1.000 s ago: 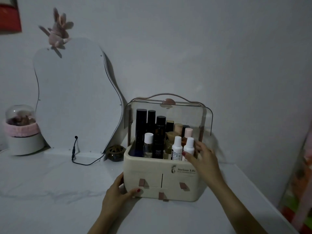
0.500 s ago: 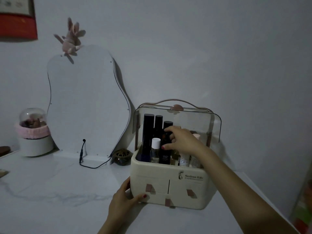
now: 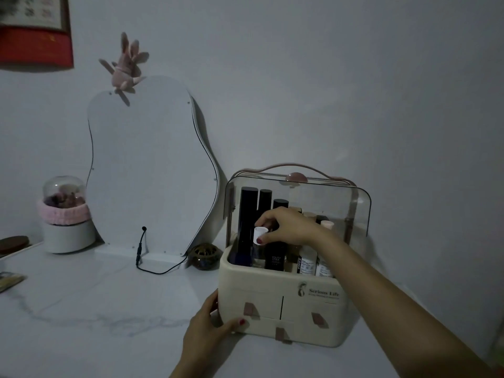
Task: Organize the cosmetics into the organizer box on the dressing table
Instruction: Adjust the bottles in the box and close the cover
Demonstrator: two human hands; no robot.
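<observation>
I see a wavy mirror (image 3: 147,170) leaning on the wall, a pink plush rabbit (image 3: 125,67) at its top, a black cable (image 3: 152,264) at its foot, a small dark jar (image 3: 205,255) beside it, and a glass-domed pot (image 3: 65,214) farther left.

Showing one organizer box (image 3: 286,304), two hands, three tall black bottles, three drawers, one mirror (image 3: 147,170) at left centre.
</observation>
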